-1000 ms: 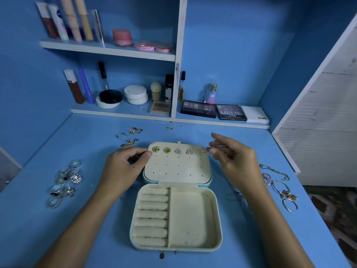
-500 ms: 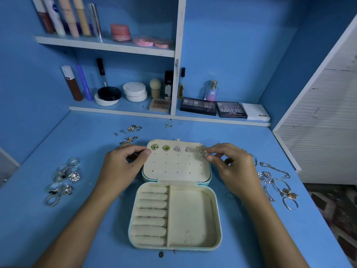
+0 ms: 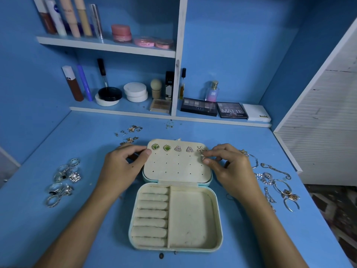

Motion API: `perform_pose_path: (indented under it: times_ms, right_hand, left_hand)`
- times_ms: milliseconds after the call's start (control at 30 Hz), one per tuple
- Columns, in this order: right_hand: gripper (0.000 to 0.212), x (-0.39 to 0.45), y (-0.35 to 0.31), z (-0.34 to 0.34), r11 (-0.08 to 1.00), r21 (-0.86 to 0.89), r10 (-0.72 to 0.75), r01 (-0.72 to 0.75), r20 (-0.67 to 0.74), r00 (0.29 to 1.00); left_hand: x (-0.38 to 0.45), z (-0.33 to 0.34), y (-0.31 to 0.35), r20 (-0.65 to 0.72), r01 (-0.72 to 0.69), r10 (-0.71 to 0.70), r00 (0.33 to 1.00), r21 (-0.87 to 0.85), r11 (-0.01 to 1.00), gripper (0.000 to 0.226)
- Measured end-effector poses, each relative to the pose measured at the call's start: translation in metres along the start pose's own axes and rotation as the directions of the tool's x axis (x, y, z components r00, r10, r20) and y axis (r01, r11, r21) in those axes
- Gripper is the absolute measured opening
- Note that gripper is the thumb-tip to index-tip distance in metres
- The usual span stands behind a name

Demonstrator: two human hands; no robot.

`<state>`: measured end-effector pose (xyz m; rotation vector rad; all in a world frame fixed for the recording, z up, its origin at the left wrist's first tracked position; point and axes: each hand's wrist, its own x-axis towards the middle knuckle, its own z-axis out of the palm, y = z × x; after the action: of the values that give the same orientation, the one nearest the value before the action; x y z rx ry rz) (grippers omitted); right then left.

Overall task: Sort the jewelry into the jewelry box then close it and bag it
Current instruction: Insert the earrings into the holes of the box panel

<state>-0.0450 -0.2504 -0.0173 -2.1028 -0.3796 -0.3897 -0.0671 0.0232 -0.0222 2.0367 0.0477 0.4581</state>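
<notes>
"MATTE" on black palette, "NUDE" on white box

Blue walls, white shelves, blue desk

1. Tiny earring pinched in right hand: shape too small to tell.
2. Bracelets near worktop's right edge: partly hidden behind that hand.
3. Left hand fingertips: tucked behind lid edge, grip unclear.
</notes>
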Motion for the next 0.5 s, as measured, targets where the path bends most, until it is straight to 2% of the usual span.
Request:
perform_pose_path:
  times_ms: [500]
  right_hand:
    - [0.015, -0.0002, -0.0042, 0.0023, 1.000, -0.017, 0.022, -0.022, 0.011, 1.000]
  left_hand:
    - [0.0006, -0.0005, 0.0003, -0.001, -0.011, 0.011, 1.000, 0.004, 1.000, 0.007]
